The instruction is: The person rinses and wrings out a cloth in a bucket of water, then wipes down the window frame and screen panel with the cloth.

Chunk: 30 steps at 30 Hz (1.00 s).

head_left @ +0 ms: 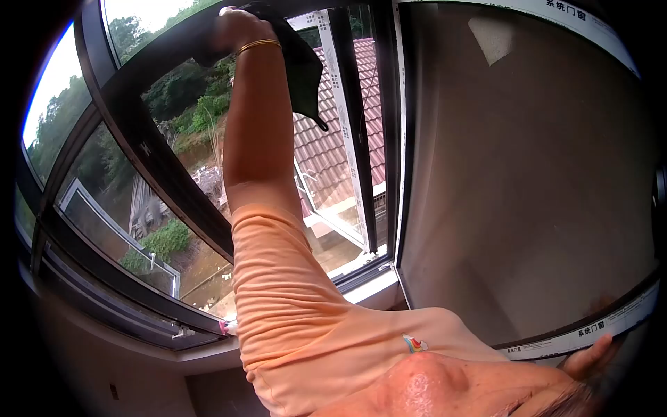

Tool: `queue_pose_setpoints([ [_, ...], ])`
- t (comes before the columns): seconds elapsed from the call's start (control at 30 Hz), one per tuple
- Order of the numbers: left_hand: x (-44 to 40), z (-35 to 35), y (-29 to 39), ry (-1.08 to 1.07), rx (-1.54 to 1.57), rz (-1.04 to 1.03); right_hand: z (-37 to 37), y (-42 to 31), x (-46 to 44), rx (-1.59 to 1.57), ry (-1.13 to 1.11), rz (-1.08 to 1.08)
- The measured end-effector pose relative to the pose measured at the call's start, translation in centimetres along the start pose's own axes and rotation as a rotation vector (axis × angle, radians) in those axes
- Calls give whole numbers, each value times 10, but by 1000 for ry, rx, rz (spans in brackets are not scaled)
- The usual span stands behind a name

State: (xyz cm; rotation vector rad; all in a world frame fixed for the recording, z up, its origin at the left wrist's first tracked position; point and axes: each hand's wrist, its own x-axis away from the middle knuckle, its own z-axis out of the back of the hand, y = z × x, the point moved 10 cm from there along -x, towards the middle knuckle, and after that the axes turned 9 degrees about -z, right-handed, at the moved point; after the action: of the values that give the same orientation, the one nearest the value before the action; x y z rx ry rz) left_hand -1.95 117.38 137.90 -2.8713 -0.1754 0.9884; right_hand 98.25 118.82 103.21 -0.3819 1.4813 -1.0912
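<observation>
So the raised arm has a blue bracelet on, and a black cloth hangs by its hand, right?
Not quite: the bracelet is gold-coloured, not blue, as the head view shows. It is on the raised arm, and a black cloth does hang by its hand.

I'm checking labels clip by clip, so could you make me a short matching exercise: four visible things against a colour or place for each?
Column one:
1. Cloth
2. Bracelet
3. Shirt
4. Tiled roof

Column two:
a. Reddish, outdoors
b. Gold-coloured
c. Black, at the raised hand
d. Peach orange

Right pairs: 1-c, 2-b, 3-d, 4-a
</observation>
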Motion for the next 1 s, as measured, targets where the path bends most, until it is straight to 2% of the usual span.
queue_pose_setpoints([
  [0.03, 118, -55, 25, 121, -354, -201, -3, -4, 2, 7, -41, 25],
  [0.07, 170, -79, 24, 143, -421, -243, -3, 0, 4, -55, -69, 34],
  [0.1, 197, -91, 17, 148, -437, -251, -2, 4, 5, -118, -98, 43],
  [0.2, 254, -124, -15, 119, -474, -217, -6, -15, 5, -25, 26, 143],
  [0.23, 265, -132, -25, 95, -487, -190, -6, -16, 5, -23, 33, 140],
  [0.3, 274, -131, -58, 76, -568, 29, -6, -16, 5, -22, 21, 132],
  [0.47, 285, -137, -114, -35, -528, 278, -5, -19, 7, 6, 27, 161],
  [0.5, 269, -117, -136, -37, -522, 284, -5, -22, 8, 16, 35, 166],
  [0.57, 246, -113, -212, -481, 43, 500, -8, -27, 9, 29, 49, 164],
  [0.6, 263, -122, -164, -339, -525, 154, -9, -30, 9, 35, 62, 182],
  [0.63, 283, -136, -156, -345, -519, 161, -9, -33, 10, 39, 76, 198],
  [0.7, 304, -160, -155, -522, -709, 104, -9, -32, 10, 42, 86, 197],
  [0.73, 285, -149, -185, -587, -834, 79, -9, -32, 10, 42, 78, 196],
  [0.77, 264, -131, -215, -586, -833, 82, -9, -34, 10, 46, 78, 195],
  [0.83, 244, -136, -241, -858, -1499, -477, -10, -37, 11, 57, 83, 203],
  [0.87, 299, -163, -184, -811, -1623, -59, -10, -38, 13, 59, 86, 205],
  [0.9, 323, -170, -162, -815, -1618, -62, -10, -30, 14, -9, 40, 135],
  [0.97, 360, -204, -129, -935, -1799, -481, -11, -24, 12, -69, 3, 68],
  [1.0, 369, -208, -126, -1034, -1931, -453, -12, -30, 10, -22, 45, 138],
])
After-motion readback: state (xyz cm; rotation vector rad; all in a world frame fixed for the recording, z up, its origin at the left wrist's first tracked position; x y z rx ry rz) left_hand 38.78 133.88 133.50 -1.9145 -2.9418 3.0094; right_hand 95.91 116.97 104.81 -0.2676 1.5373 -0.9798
